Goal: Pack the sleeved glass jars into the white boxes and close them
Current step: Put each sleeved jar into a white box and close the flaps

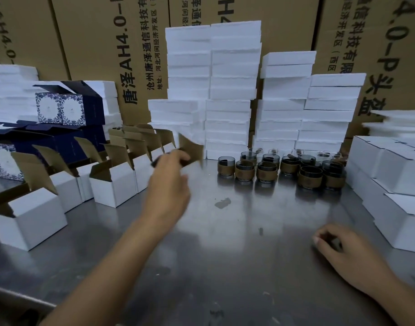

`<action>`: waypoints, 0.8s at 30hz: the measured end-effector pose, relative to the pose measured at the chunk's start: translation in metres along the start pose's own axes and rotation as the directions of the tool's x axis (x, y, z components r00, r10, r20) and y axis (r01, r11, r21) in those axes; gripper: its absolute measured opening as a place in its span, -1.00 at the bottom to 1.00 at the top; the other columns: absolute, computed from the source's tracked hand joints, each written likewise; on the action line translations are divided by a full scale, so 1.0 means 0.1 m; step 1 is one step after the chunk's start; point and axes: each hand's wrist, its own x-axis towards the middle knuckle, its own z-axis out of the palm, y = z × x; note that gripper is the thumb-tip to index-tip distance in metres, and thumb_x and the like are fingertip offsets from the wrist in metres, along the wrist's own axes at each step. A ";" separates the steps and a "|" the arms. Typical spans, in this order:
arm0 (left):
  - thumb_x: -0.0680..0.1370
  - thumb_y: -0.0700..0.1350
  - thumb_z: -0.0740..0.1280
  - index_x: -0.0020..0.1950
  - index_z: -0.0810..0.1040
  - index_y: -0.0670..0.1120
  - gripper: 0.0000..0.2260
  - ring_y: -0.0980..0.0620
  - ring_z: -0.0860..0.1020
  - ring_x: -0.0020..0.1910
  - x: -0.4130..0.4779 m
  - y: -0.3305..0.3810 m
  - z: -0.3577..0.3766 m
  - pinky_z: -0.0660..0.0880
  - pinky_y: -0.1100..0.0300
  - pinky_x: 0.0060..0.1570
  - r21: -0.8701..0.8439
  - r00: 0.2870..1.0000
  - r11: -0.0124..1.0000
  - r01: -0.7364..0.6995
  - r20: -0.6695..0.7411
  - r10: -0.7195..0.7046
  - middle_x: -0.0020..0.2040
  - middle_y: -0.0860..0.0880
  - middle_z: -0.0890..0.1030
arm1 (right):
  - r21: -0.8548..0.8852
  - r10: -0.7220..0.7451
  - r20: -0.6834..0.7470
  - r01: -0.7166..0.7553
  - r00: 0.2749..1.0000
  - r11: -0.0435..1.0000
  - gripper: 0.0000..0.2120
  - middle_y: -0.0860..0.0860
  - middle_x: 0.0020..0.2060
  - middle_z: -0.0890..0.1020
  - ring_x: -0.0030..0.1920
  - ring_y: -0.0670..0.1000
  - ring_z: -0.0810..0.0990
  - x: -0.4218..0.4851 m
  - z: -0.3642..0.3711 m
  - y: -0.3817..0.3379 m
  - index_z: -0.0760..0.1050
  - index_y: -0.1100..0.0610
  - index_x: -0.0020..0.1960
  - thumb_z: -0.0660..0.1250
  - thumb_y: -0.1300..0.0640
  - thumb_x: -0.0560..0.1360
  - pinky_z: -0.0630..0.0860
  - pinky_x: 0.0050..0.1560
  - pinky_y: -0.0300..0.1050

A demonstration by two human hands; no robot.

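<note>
Several glass jars with brown sleeves stand in a cluster at the back middle of the steel table. A row of open white boxes with brown inner flaps raised runs along the left. My left hand reaches forward to the far end of that row, and its curled fingers grip the raised flap of the last open white box, which is blurred. My right hand rests on the table at the right, fingers loosely curled and holding nothing that I can see.
Closed white boxes are stacked at the right edge. White foam slabs are piled behind the jars, in front of large brown cartons. Dark blue patterned gift boxes sit at the back left.
</note>
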 end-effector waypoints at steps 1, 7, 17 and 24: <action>0.51 -0.33 0.28 0.20 0.46 -0.09 -0.70 0.02 0.44 0.07 -0.06 0.14 0.12 0.20 0.37 -0.08 -0.052 0.998 0.998 -0.045 0.031 0.046 0.14 -0.04 0.49 | 0.006 0.001 -0.001 -0.001 1.000 1.000 -0.79 -0.04 -0.29 0.56 -0.24 -0.07 0.51 0.00 0.00 0.00 0.47 -0.03 -0.29 0.37 0.20 0.47 0.39 -0.23 -0.20; 0.51 -0.32 0.24 0.13 0.44 -0.06 -0.75 -0.01 0.43 0.00 -0.42 0.77 0.78 0.30 0.23 -0.08 -0.223 0.966 0.966 -0.129 0.193 0.174 0.08 -0.01 0.43 | 0.029 -0.020 -0.032 0.021 0.999 0.999 -0.81 0.00 -0.31 0.56 -0.22 0.00 0.52 0.00 0.00 -0.05 0.48 0.07 -0.29 0.37 0.26 0.45 0.38 -0.18 -0.15; 0.53 -0.22 0.26 0.14 0.42 -0.06 -0.80 -0.09 0.49 -0.08 -0.51 1.02 1.11 0.41 0.11 -0.17 -0.140 0.968 0.973 -0.184 0.147 0.204 0.08 -0.02 0.43 | 0.056 -0.059 0.006 0.058 0.998 0.997 -0.79 -0.04 -0.30 0.53 -0.19 -0.06 0.49 0.06 0.00 -0.03 0.45 0.03 -0.29 0.35 0.26 0.46 0.36 -0.16 -0.21; 0.58 -0.07 0.22 0.06 0.44 0.01 -0.92 0.09 0.46 -0.03 -0.35 0.67 1.14 0.45 0.27 -0.07 -0.258 0.999 0.966 -0.027 -0.048 0.015 -0.02 0.11 0.41 | 0.074 -0.090 0.003 0.089 0.996 0.993 -0.76 -0.08 -0.29 0.51 -0.19 -0.13 0.48 0.08 0.03 0.00 0.42 -0.04 -0.27 0.33 0.23 0.48 0.35 -0.19 -0.35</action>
